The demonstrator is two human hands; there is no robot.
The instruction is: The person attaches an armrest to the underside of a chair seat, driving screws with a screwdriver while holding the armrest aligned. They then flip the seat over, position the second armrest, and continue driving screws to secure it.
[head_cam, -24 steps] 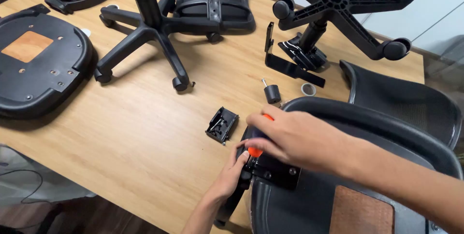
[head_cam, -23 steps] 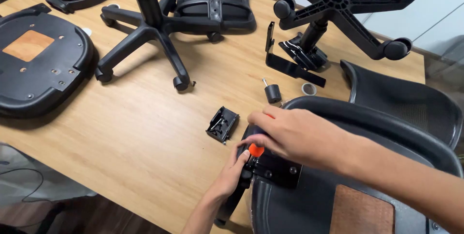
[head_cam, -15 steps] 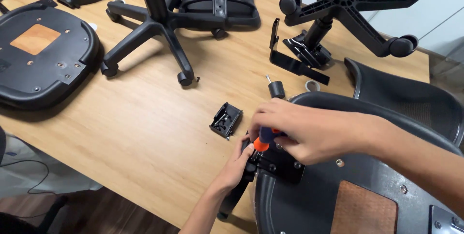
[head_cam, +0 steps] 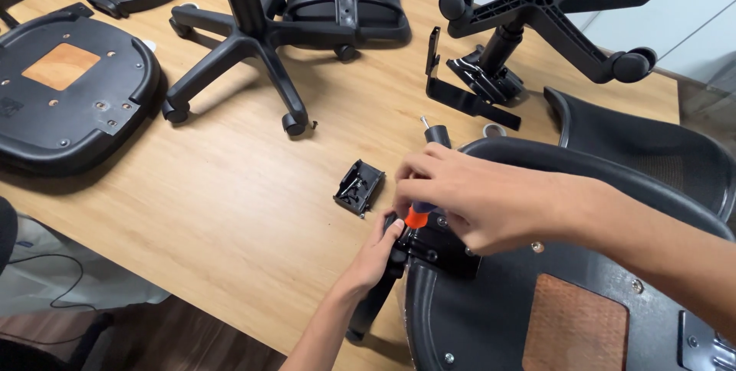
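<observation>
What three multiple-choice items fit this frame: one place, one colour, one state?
1. Where is the small black tray of screws?
A. on the table left of the hands
B. on the floor
C. on the far seat base

2. What colour is the tool handle?
A. green
B. orange
C. white

3. What is the right hand doing?
A. lying flat
B. raised, empty
C. closed on the handle

Answers: 1 A, it sits on the wooden table; 2 B, orange shows under the fingers; 3 C, fingers wrap it while the left hand steadies the black bracket.

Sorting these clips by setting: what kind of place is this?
Probably an office-chair assembly bench: a wooden table carries star bases, an upturned seat and a tray of screws.
</observation>
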